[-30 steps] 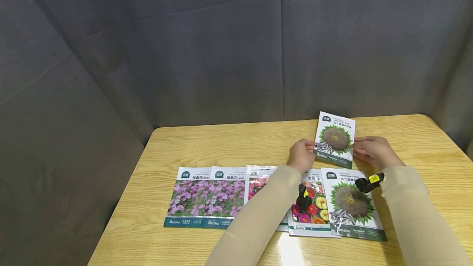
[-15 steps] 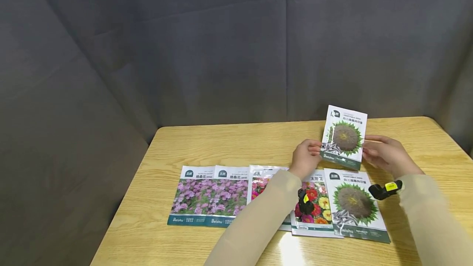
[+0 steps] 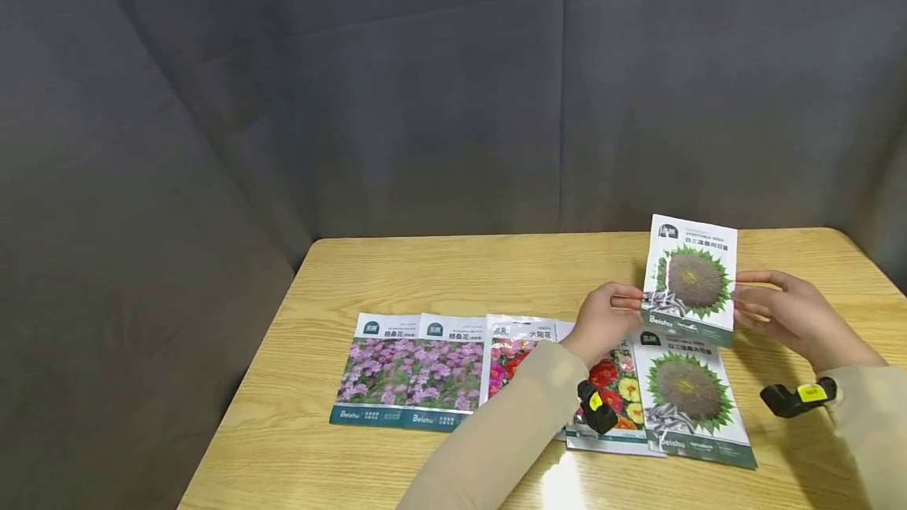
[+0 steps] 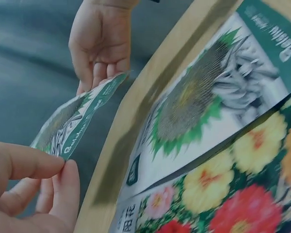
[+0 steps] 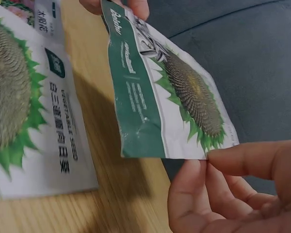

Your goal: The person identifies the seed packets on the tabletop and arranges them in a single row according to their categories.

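Note:
Raised above the table, a sunflower seed packet shows a brown flower head with green leaves on white, over a green bottom band. My left hand pinches its left edge between thumb and finger, as the left wrist view also shows. At the opposite edge, my right hand pinches it the same way; the right wrist view shows that thumb against the packet's rim. Below, a matching sunflower packet lies on the table, its top edge partly covered by the raised one in the head view.
Left of it lie overlapping packets with red and yellow flowers, partly hidden by my left forearm. Two purple-flower packets end the row at the left. The wooden table meets a grey curtain at the back.
Both hands have moved right with the held sunflower packet, and nearer to me since half a second ago. The packet now overlaps the top of the lying one. The camera view has shifted slightly.

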### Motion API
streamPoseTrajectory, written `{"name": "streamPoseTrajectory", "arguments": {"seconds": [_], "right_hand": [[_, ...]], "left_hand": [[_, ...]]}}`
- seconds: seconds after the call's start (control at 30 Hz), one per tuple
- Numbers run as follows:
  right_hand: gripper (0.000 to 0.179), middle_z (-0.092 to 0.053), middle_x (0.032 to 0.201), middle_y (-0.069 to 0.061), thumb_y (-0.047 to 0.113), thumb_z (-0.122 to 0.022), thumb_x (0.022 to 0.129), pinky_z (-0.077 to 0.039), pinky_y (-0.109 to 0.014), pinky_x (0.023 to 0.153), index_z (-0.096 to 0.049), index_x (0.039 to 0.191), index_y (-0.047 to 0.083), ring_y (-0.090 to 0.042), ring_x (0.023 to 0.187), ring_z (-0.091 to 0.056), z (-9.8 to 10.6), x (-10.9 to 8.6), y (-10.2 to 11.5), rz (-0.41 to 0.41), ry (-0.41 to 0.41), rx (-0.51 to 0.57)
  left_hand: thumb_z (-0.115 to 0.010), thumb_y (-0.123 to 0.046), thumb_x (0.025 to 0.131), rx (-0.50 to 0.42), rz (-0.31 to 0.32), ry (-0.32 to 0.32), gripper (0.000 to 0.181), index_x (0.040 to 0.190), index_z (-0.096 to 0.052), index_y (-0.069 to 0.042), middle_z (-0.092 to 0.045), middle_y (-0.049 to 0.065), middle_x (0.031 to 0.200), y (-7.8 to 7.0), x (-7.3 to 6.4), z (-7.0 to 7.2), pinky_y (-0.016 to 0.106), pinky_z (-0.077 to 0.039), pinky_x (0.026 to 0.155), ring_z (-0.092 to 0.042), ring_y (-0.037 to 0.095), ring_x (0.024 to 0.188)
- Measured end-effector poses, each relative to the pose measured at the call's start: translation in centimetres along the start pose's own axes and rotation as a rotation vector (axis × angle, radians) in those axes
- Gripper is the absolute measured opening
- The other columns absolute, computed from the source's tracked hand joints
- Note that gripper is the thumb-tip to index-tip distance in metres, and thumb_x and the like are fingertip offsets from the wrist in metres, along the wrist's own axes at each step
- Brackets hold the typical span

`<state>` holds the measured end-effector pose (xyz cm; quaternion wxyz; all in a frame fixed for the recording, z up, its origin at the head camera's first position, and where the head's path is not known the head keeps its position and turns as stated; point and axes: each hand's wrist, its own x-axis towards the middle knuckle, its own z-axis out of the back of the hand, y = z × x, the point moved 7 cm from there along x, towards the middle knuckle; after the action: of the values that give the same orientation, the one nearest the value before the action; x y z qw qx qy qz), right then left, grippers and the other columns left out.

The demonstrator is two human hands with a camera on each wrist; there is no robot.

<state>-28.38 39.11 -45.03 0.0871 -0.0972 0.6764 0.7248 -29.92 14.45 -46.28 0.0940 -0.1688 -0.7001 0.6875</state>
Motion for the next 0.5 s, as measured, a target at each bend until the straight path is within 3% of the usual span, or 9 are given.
{"name": "streamPoseTrajectory", "arguments": {"seconds": [0.1, 0.23, 0.33, 0.5], "right_hand": [[0.013, -0.058, 0.097, 0.005, 0.007, -0.058, 0.103, -0.060, -0.027, 0.072, -0.057, 0.110, 0.018, -0.009, 0.081, -0.065, 0.6, -0.6, 0.0, 0.010, 0.020, -0.060], [0.015, -0.057, 0.098, 0.001, 0.005, -0.054, 0.104, -0.060, -0.028, 0.073, -0.054, 0.118, 0.006, -0.008, 0.081, -0.064, 1.3, -1.2, -0.1, 0.036, 0.030, -0.221], [0.034, -0.057, 0.100, 0.001, 0.007, -0.054, 0.104, -0.060, -0.028, 0.075, -0.042, 0.131, -0.010, -0.006, 0.083, -0.064, 1.8, -1.7, -0.5, 0.036, 0.033, -0.377], [0.056, -0.059, 0.103, -0.006, 0.005, -0.054, 0.103, -0.060, -0.030, 0.076, -0.022, 0.140, -0.022, -0.007, 0.085, -0.064, 2.5, -2.6, -1.4, -0.007, 0.075, -0.486]], "left_hand": [[-0.066, 0.006, 0.092, 0.034, 0.021, 0.016, 0.026, 0.114, -0.067, -0.009, -0.065, -0.004, 0.098, 0.2, -0.7, -0.7, 0.030, -0.056, 0.077, -0.062, 0.006, 0.085], [-0.069, 0.000, 0.093, 0.095, 0.026, 0.023, 0.021, 0.110, -0.067, -0.013, -0.065, -0.007, 0.094, 0.3, -1.6, -1.5, 0.026, -0.054, 0.070, -0.062, 0.005, 0.082], [-0.070, -0.002, 0.093, 0.130, 0.031, 0.030, 0.021, 0.109, -0.065, -0.014, -0.064, -0.009, 0.091, 0.4, -2.2, -2.3, 0.025, -0.052, 0.065, -0.061, 0.005, 0.077], [-0.069, -0.002, 0.093, 0.170, 0.038, 0.060, 0.022, 0.110, -0.064, -0.014, -0.061, -0.010, 0.088, 0.5, -3.3, -3.7, 0.023, -0.052, 0.062, -0.060, 0.004, 0.071]]}}
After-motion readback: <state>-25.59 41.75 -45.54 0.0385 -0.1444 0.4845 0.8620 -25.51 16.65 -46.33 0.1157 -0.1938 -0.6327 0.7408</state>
